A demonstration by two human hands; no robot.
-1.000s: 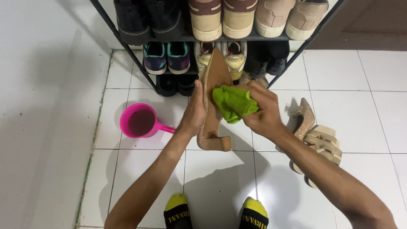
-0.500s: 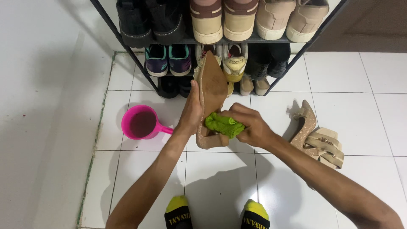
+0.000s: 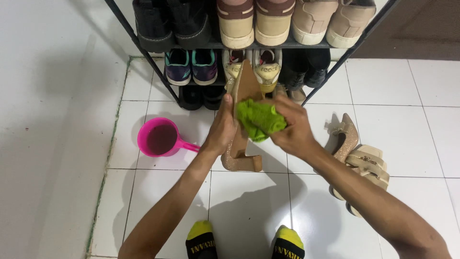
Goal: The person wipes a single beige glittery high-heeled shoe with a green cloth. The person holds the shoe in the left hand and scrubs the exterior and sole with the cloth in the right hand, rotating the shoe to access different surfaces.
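My left hand (image 3: pixel 222 128) grips a gold glittery high-heeled shoe (image 3: pixel 242 158) by its side, sole facing up and block heel near me. My right hand (image 3: pixel 293 128) presses a bunched bright green cloth (image 3: pixel 258 120) against the shoe's sole, about mid-length. Both arms reach forward over the white tiled floor (image 3: pixel 402 96). My feet in black socks with yellow toes (image 3: pixel 201 237) show at the bottom edge.
A pink dipper (image 3: pixel 160 140) with dark water stands on the floor to the left. A black metal shoe rack (image 3: pixel 143 50) holds sneakers and boots ahead. A matching gold heel (image 3: pixel 346 136) and beige strappy sandals (image 3: pixel 366 168) lie at the right. A white wall is on the left.
The green cloth has moved along the sole: down toward the heel half a second ago, now back up toward the toe. My left hand keeps holding the shoe.
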